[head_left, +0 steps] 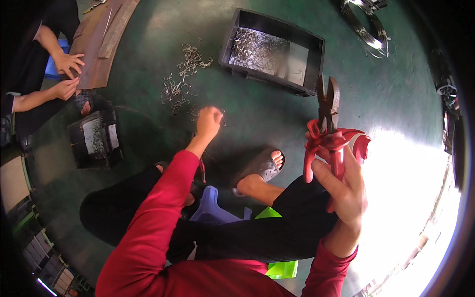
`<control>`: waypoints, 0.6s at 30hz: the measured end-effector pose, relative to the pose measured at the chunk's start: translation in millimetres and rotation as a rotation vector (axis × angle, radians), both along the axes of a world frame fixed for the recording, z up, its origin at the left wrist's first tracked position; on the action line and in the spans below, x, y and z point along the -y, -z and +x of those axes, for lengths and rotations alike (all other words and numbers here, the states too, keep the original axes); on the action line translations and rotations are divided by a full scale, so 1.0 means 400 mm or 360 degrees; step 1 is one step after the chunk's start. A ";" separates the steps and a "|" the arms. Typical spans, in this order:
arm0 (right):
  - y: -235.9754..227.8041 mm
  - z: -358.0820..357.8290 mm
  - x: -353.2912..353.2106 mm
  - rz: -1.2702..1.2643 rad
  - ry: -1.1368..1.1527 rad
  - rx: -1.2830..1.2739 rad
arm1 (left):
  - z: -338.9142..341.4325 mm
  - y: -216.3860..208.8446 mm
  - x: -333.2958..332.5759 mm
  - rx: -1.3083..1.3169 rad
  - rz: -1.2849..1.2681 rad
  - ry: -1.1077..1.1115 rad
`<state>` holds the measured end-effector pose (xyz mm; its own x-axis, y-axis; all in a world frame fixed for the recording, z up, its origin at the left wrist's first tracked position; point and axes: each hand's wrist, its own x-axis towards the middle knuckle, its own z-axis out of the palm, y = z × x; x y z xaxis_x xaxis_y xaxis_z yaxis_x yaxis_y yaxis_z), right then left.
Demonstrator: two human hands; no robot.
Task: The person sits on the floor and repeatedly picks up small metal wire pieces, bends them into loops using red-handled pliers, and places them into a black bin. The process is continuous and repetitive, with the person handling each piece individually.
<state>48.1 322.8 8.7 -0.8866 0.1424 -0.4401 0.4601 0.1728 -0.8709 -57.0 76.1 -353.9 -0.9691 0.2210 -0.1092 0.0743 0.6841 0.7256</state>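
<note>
My right hand (pixel 349 190) is wrapped round the red handles of cutting pliers (pixel 327 114). Their dark metal jaws point up and stand slightly apart. A loose red band (pixel 360 143) sticks out beside the handles. Low over the floor, the fingers of my left hand (pixel 209 121) are pinched together, slightly blurred, with a thin wire hook (pixel 223 118) at their tips. Just beyond them lies a tangled heap of bent wire hooks (pixel 190 62). A second, red-handled tool (pixel 202 171) shows partly behind my left forearm.
A black crate (pixel 320 64) of small metal pieces stands ahead. A smaller black bin (pixel 118 136) is at left. Wire coils (pixel 371 39) lie at far right. Another person's hands (pixel 68 63) rest by brown boards (pixel 101 52). A blue plastic stool (pixel 210 210) is between my legs.
</note>
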 end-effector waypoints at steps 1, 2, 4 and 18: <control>-0.006 0.000 -0.001 -0.0018 -0.0030 0.0032 | -0.017 -0.051 0.004 0.0209 0.0147 -0.0066; -0.011 0.000 0.001 -0.0040 -0.0064 0.0061 | -0.031 -0.114 0.009 0.0354 0.0326 -0.0138; -0.018 0.001 0.010 -0.0140 -0.0131 0.0126 | -0.050 -0.266 0.022 0.0531 0.0820 -0.0184; -0.069 0.012 0.182 -0.0291 -0.0876 0.0231 | 0.133 -0.850 0.222 0.0817 0.1579 -0.0093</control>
